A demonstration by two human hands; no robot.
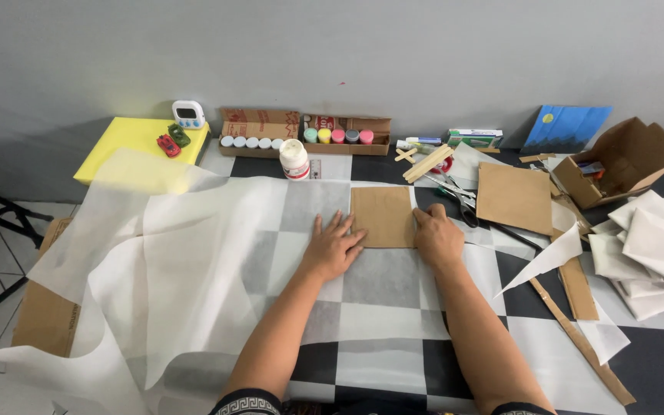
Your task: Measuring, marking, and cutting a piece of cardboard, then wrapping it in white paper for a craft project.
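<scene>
Overhead, in the head view, a brown cardboard rectangle [383,216] lies flat on a large sheet of thin white paper [194,261] spread across the checkered table [416,369]. Both hands flank it — the left hand [333,246] rests open, fingers spread, fingertips touching the card's lower left edge, while the right hand [437,235] presses its right edge, fingers curled, gripping nothing. Scissors [459,198] lie just beyond the right hand — near a second cardboard piece [514,198].
</scene>
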